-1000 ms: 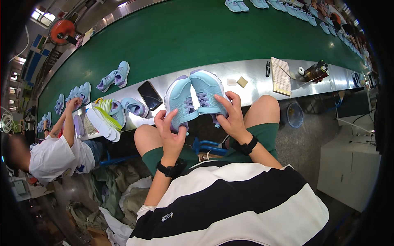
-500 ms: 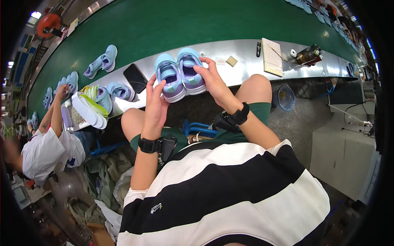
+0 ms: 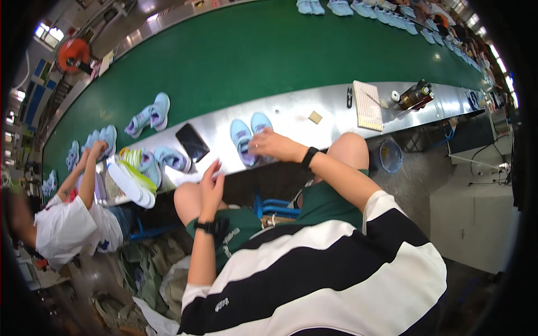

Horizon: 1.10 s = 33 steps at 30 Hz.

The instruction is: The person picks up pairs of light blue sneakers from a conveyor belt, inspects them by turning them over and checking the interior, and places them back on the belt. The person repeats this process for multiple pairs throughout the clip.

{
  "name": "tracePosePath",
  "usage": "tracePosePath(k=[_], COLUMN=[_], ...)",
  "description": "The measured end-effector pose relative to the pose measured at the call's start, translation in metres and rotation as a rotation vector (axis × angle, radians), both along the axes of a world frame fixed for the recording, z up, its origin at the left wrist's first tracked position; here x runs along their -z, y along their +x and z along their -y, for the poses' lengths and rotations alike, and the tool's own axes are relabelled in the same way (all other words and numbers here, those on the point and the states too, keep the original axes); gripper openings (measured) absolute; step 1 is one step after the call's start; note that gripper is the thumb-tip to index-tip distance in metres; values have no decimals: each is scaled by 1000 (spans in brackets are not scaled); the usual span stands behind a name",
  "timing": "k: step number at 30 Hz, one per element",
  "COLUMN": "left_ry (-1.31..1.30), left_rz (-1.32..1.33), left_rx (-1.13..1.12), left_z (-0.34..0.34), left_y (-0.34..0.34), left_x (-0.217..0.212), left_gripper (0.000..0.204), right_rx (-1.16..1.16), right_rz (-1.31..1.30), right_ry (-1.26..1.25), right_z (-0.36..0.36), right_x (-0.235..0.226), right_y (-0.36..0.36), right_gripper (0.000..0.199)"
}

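Note:
A pair of light-blue and lilac sneakers stands side by side on the metal bench edge, toes away from me: the left sneaker (image 3: 240,131) and the right sneaker (image 3: 260,121). My right hand (image 3: 278,147) reaches across the right sneaker from the right, its fingertips at the left one; whether they grip is unclear. The hand hides most of the right sneaker's heel. My left hand (image 3: 210,190) is open and holds nothing, thumb and fingers apart, above my left thigh and short of the bench. Beyond it a black phone (image 3: 192,142) lies on the bench.
Left on the bench are another sneaker (image 3: 172,159) and white insoles (image 3: 131,185), beside a co-worker (image 3: 84,215) handling shoes. A green belt (image 3: 224,73) runs behind, carrying sneakers (image 3: 148,116). Rightward lie a gridded pad (image 3: 367,105) and a dark bottle (image 3: 416,95).
The sneakers have gone from tilted up between both hands to standing on the bench. My left hand has let go and drawn back; my right has moved over the pair. The view has shifted.

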<state>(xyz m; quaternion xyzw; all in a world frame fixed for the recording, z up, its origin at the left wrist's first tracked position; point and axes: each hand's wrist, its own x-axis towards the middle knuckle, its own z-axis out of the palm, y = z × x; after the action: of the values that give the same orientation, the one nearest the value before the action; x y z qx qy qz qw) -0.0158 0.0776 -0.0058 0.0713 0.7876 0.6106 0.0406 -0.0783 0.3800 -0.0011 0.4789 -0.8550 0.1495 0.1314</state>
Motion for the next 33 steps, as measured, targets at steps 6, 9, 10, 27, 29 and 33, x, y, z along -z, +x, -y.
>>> tracePosePath(k=[6,9,10,27,29,33], left_ry=[-72,-50,-102,-131,-98,-109], left_rz=[-52,-79,-14,-112,-96,-119], left_rx=[-253,-364,-414,-523,-528,-545], left_z=[71,83,84,72,70,68], left_y=[30,44,43,36,36,35], left_x=[-24,-5,1,-2,-3,-3], left_gripper=[27,27,27,5,4,3], right_rx=[-85,187,272,1348,1042,806], right_rz=[-157,-189,-130,-318,-260,176], right_ry=[217,-82,-153,-549,-676,-645], right_z=[15,7,2,-189,-171,-80], right_x=[-33,-61,-70,-316,-297,-188], right_y=[-32,-6,7,-292,-286,-259], right_gripper=[7,12,19,39,34,28])
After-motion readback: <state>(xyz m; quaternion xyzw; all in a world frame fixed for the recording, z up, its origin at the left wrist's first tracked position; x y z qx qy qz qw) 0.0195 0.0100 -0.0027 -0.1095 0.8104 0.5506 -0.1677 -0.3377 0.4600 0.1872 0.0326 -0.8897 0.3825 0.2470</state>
